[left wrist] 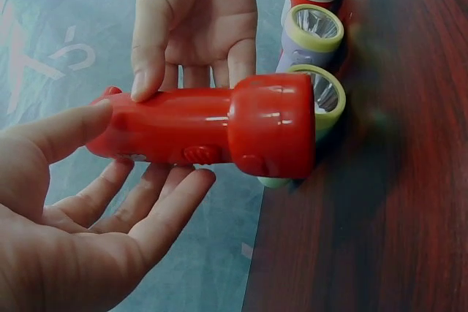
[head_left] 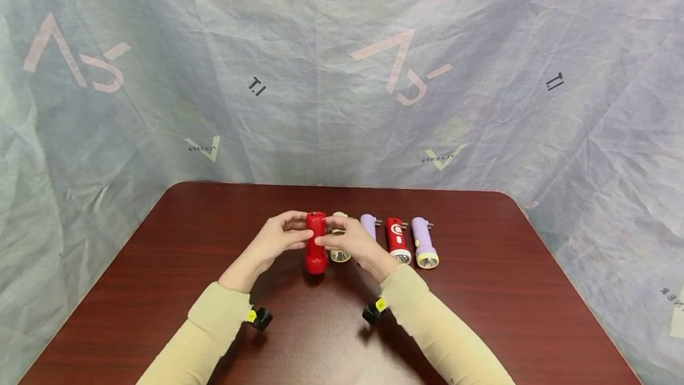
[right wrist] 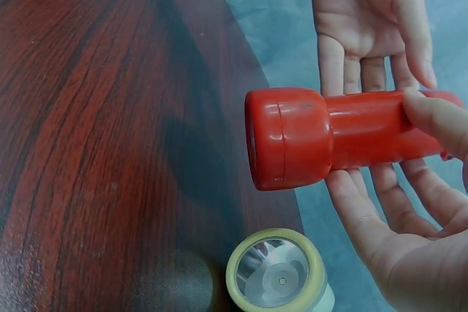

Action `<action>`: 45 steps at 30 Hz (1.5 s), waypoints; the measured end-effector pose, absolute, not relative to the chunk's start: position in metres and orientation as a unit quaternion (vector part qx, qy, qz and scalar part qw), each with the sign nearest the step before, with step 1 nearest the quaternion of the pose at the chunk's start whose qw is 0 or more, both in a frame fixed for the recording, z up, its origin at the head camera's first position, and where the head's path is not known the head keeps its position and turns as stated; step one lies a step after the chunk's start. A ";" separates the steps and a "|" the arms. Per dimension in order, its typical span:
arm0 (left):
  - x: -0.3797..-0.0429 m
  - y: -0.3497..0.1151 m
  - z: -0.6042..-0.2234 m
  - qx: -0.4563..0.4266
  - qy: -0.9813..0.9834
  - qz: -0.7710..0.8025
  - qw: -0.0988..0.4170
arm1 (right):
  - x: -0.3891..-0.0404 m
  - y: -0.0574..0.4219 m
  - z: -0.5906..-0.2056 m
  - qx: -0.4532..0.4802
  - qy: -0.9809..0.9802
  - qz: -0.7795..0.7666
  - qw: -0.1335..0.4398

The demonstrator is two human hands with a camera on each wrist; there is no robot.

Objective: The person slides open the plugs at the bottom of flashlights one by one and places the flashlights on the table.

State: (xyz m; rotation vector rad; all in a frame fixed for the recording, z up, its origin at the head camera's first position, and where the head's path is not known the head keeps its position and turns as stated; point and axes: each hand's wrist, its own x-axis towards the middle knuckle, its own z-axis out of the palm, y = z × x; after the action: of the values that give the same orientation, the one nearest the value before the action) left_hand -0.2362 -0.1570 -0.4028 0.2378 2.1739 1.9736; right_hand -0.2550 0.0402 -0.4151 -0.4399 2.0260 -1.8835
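Between both hands is a red flashlight (head_left: 316, 248), upright with its wide head down and above the table. My left hand (head_left: 271, 243) grips its barrel from the left, thumb on the near side and fingers behind. From the right, my right hand (head_left: 357, 240) pinches the same barrel in the same way. The left wrist view shows a ribbed red switch (left wrist: 202, 154) on the flashlight's side. Just behind the right hand lies a pale flashlight with a yellow rim (head_left: 340, 256), partly hidden by the fingers.
Right of the hands, a row on the brown table (head_left: 470, 314) holds a purple flashlight (head_left: 369, 224), a red one with a white rim (head_left: 396, 236) and another purple one with a yellow rim (head_left: 424, 242). Plug prongs stick out near their tops. A grey printed cloth (head_left: 320, 123) hangs behind.
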 end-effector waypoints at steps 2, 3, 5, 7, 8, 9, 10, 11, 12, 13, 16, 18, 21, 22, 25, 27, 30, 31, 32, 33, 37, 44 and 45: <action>-0.236 -0.156 -0.402 0.081 0.734 0.667 0.096 | -0.255 0.041 -0.416 -0.165 0.720 -0.655 0.161; -0.236 -0.156 -0.403 0.081 0.734 0.667 0.096 | -0.254 0.041 -0.416 -0.170 0.723 -0.651 0.157; -0.236 -0.156 -0.403 0.082 0.736 0.665 0.093 | -0.254 0.042 -0.416 -0.178 0.728 -0.645 0.151; -0.236 -0.156 -0.403 0.086 0.739 0.662 0.091 | -0.254 0.042 -0.415 -0.181 0.728 -0.645 0.149; -0.236 -0.155 -0.403 0.087 0.741 0.660 0.089 | -0.254 0.043 -0.415 -0.182 0.728 -0.644 0.147; -0.236 -0.155 -0.403 0.089 0.741 0.659 0.087 | -0.254 0.043 -0.415 -0.183 0.729 -0.643 0.145; -0.236 -0.154 -0.403 0.091 0.742 0.658 0.085 | -0.254 0.043 -0.415 -0.184 0.730 -0.642 0.143; -0.236 -0.154 -0.403 0.094 0.743 0.657 0.084 | -0.254 0.044 -0.415 -0.182 0.732 -0.642 0.141; -0.236 -0.153 -0.402 0.096 0.744 0.656 0.082 | -0.253 0.045 -0.415 -0.180 0.734 -0.640 0.140; -0.236 -0.153 -0.402 0.099 0.744 0.656 0.080 | -0.253 0.045 -0.414 -0.176 0.737 -0.638 0.139; -0.235 -0.151 -0.401 0.106 0.746 0.654 0.073 | -0.252 0.047 -0.413 -0.169 0.746 -0.629 0.136; -0.235 -0.150 -0.401 0.113 0.747 0.651 0.069 | -0.252 0.048 -0.412 -0.167 0.752 -0.624 0.135; -0.234 -0.149 -0.400 0.120 0.751 0.646 0.065 | -0.252 0.049 -0.412 -0.174 0.750 -0.624 0.134; -0.234 -0.149 -0.400 0.121 0.752 0.644 0.065 | -0.252 0.049 -0.411 -0.177 0.747 -0.627 0.135; -0.234 -0.149 -0.401 0.123 0.756 0.640 0.064 | -0.252 0.051 -0.411 -0.184 0.738 -0.635 0.137; -0.234 -0.148 -0.402 0.124 0.756 0.640 0.063 | -0.251 0.052 -0.410 -0.188 0.734 -0.639 0.136; -0.234 -0.148 -0.402 0.126 0.755 0.641 0.059 | -0.251 0.053 -0.410 -0.192 0.732 -0.640 0.134; -0.233 -0.148 -0.401 0.127 0.755 0.640 0.058 | -0.251 0.053 -0.410 -0.193 0.731 -0.640 0.133; -0.233 -0.147 -0.401 0.127 0.756 0.640 0.056 | -0.251 0.053 -0.409 -0.194 0.730 -0.641 0.133; -0.233 -0.147 -0.401 0.128 0.757 0.639 0.055 | -0.251 0.053 -0.409 -0.195 0.730 -0.642 0.132; -0.232 -0.146 -0.402 0.133 0.758 0.637 0.053 | -0.250 0.053 -0.407 -0.200 0.725 -0.647 0.128; -0.232 -0.147 -0.405 0.142 0.761 0.631 0.057 | -0.251 0.054 -0.403 -0.189 0.717 -0.656 0.141; -0.232 -0.147 -0.405 0.144 0.762 0.628 0.056 | -0.251 0.055 -0.403 -0.187 0.717 -0.656 0.144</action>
State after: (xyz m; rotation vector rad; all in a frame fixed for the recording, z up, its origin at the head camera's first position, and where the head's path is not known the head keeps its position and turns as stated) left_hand -0.2322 -0.1468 -0.4053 0.4377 2.3137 1.9065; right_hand -0.2509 0.0548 -0.4027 -0.5379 2.0672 -1.8905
